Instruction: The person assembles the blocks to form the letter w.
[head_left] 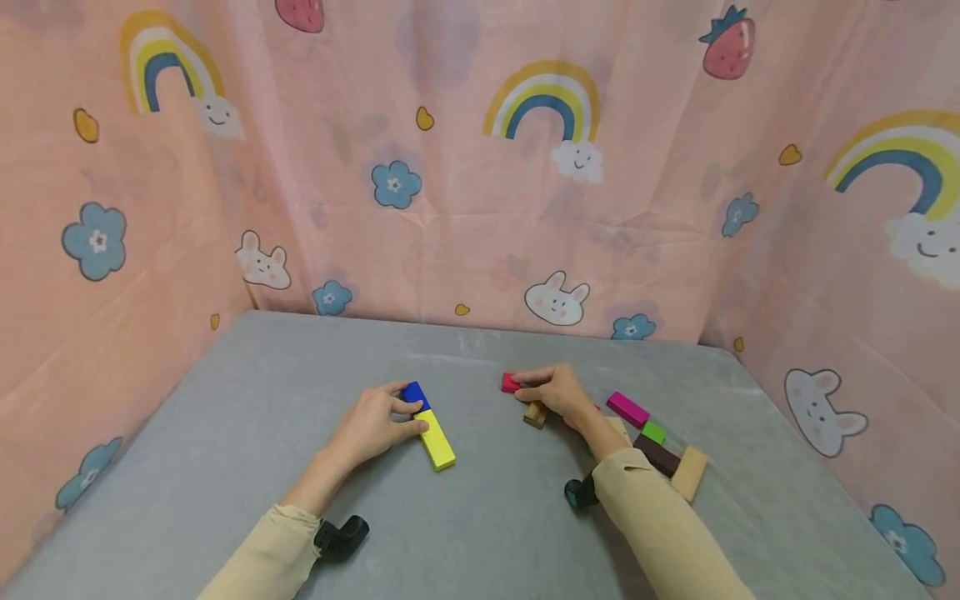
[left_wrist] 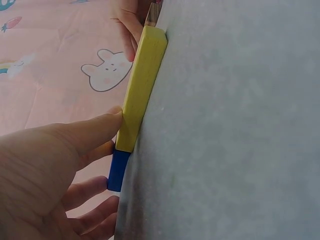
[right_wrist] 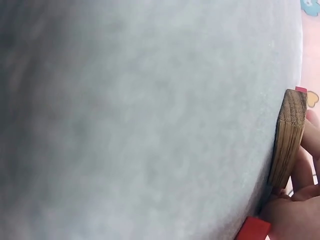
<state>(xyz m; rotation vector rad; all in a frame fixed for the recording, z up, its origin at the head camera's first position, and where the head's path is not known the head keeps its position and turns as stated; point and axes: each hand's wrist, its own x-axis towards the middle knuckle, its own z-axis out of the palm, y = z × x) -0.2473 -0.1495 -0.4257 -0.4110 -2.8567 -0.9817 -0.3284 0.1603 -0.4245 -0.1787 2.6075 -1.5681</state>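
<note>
My left hand [head_left: 371, 425]: fingers loosely bent, touching blue block [head_left: 418, 394] and yellow block [head_left: 438, 443], end to end, well in from the worktop [head_left: 262, 400]'s left edge. My right hand [head_left: 558, 392]: fingertips nearly together, pinching red block [head_left: 507, 383] toward the far edge.

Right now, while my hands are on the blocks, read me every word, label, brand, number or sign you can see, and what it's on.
None: no readable text anywhere.
The blue block, yellow block, red block and wooden block show no lettering on their visible faces.
The backdrop cloth carries pictures only.
The black device by the left cuff is too small to check for markings.
</note>
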